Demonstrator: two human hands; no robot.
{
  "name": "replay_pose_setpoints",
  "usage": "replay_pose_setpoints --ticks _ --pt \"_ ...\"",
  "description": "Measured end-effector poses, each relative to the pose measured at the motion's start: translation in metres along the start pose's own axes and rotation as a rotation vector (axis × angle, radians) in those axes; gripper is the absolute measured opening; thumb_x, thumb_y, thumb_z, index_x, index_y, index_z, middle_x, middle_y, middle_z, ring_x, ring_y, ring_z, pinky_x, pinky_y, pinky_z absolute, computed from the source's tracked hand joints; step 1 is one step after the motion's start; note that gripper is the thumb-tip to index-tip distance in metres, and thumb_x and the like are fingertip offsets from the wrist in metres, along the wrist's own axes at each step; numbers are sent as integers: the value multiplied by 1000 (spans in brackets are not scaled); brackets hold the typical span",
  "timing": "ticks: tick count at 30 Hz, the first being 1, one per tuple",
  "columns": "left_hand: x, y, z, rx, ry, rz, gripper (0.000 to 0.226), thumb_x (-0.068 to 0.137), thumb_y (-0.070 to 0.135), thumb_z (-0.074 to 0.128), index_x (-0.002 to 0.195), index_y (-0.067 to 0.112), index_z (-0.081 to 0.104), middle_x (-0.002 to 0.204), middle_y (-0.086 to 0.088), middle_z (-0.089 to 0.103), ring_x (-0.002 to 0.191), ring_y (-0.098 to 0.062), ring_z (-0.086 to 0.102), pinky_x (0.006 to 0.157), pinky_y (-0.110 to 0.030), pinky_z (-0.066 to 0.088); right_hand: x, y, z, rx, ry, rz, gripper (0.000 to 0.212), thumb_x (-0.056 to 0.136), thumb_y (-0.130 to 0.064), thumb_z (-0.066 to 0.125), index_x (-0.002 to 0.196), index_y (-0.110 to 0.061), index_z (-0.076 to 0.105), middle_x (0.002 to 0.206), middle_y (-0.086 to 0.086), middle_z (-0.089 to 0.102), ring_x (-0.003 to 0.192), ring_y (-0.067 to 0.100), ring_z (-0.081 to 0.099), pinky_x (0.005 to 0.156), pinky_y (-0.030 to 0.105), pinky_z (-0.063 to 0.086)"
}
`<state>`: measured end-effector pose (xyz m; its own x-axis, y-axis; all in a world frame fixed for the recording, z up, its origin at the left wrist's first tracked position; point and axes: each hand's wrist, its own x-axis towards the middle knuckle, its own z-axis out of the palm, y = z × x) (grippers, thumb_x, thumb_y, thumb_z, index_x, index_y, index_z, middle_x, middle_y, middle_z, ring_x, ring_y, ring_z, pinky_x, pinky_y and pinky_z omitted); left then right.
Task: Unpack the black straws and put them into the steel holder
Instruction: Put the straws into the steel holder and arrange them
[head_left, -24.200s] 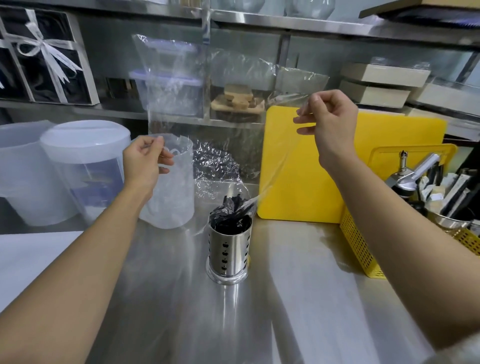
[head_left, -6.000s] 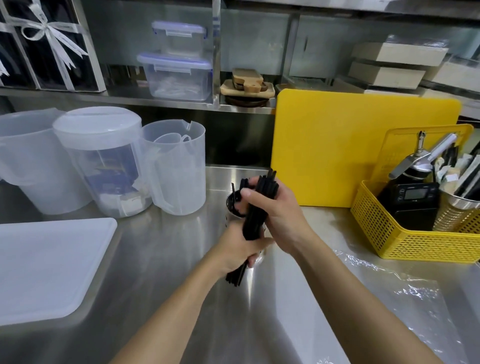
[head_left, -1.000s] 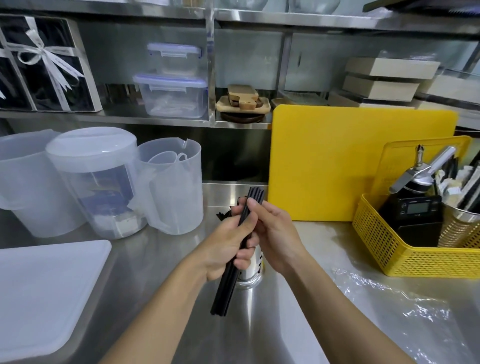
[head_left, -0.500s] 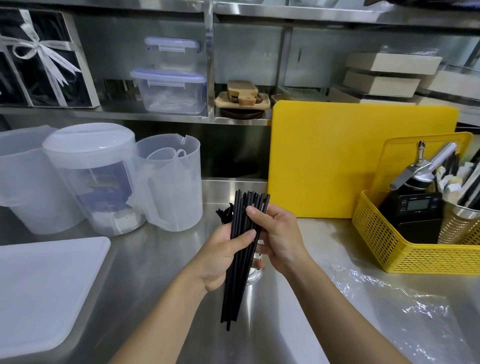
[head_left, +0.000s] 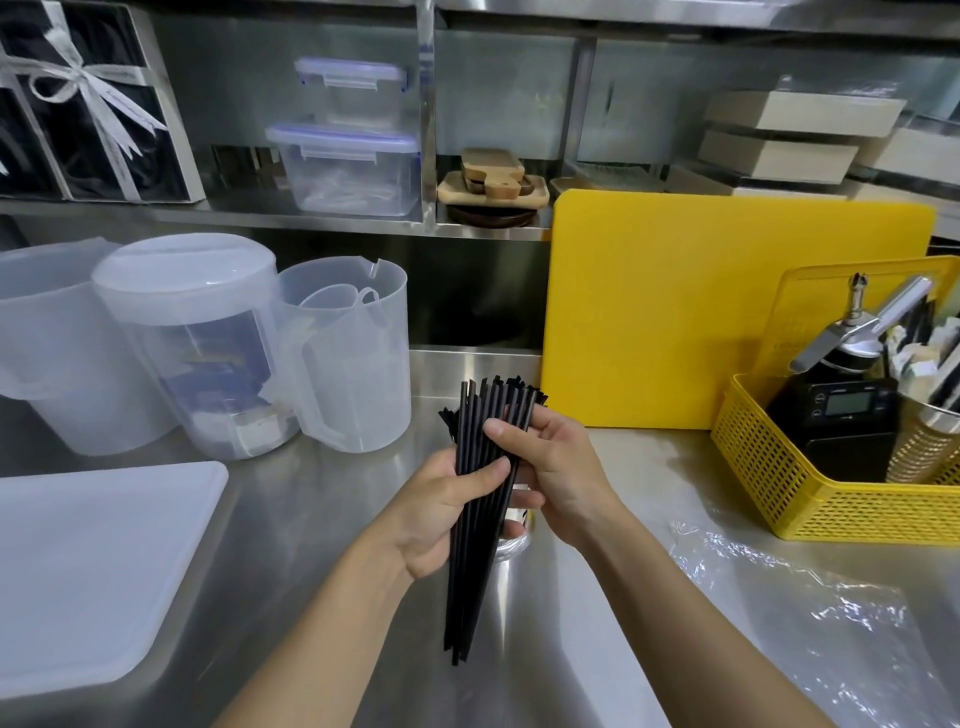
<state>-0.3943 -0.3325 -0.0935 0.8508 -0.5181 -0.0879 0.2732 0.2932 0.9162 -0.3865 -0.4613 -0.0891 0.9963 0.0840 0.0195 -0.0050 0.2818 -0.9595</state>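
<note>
Over the middle of the steel bench (head_left: 322, 519), both hands hold one bundle of black straws (head_left: 466, 587), which stands nearly upright in the air, its cut tips fanning out at the top and its lower ends hanging free above the bench top. The left hand (head_left: 441, 512) wraps its fingers and thumb round the middle of the bundle. The right hand (head_left: 558, 467) pinches the upper part from the other side, thumb across the front. The steel holder (head_left: 514, 544) stands on the bench just behind the hands and is almost wholly hidden by them; only a bit of its shiny base shows. A crumpled clear plastic wrapper (head_left: 831, 623) lies flat toward the right front of the bench. A yellow cutting board (head_left: 727, 312) leans at the back edge, with a yellow basket (head_left: 810, 499) of tools at the right edge. Three clear plastic jugs (head_left: 343, 364) stand at the back left, and a white tray (head_left: 78, 571) lies at the left edge.
</note>
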Motion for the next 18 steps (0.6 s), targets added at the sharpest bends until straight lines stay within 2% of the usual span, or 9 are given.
replay_pose_setpoints --ticks 7,11,13,18 --pt "-5 -3 -2 -73 -87 -37 29 80 12 55 107 5 58 87 -8 72 78 -23 71 62 -37 60 1 6 -6 -34 -2 25 9 81 -6 65 89 -5 64 88 18 64 79 30 64 62 31 53" --pt "-5 -2 -3 -80 -123 -52 24 86 11 54 109 5 57 84 -10 71 72 -21 71 55 -30 57 2 3 -8 18 -67 100 31 76 -6 69 103 6 59 105 26 62 94 35 62 83 43 50" --pt "-5 -3 -2 -64 -114 -47 24 84 12 55 108 7 58 82 -8 70 72 -20 70 54 -30 56 2 1 -7 -34 -103 129 35 76 -7 70 105 9 60 107 27 63 93 33 63 84 42 51" --pt "-7 -6 0 -69 -97 -58 25 79 16 53 103 10 59 81 -12 66 63 -19 69 55 -30 57 -1 4 -7 -55 -82 112 22 81 -1 63 101 8 62 96 20 69 85 26 68 79 35 55"
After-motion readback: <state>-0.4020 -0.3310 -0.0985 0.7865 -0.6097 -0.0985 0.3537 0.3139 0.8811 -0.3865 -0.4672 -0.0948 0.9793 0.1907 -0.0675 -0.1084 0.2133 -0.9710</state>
